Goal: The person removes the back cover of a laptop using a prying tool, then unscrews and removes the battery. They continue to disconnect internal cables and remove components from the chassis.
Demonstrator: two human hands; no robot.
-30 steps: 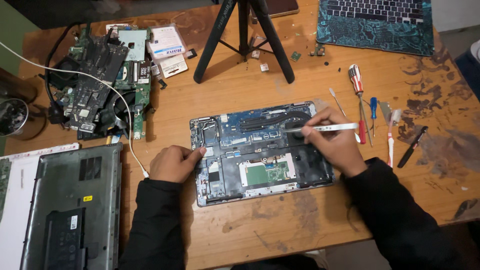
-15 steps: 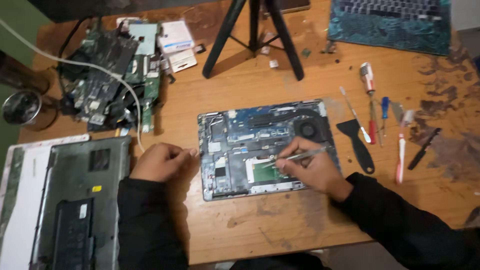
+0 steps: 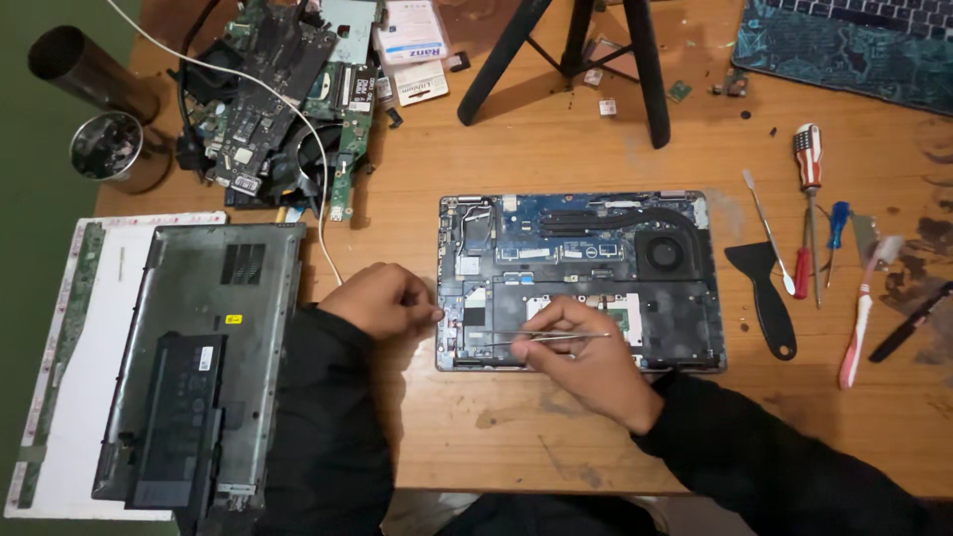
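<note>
In right hand, tweezers pointing left

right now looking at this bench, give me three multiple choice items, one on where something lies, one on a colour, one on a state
1. Where does the black scraper lie?
A. right of the opened laptop
B. on the grey bottom cover
C. under the tripod

2. What colour is the toothbrush?
A. green
B. red and white
C. all black

3. What does the right hand hold?
A. nothing
B. a screwdriver
C. tweezers

Answers:
1 A, it rests on the wooden table just past the laptop's right edge.
2 B, red handle, white head.
3 C, thin metal tweezers pinched over the board, while the left hand rests at the laptop's left edge.
</note>
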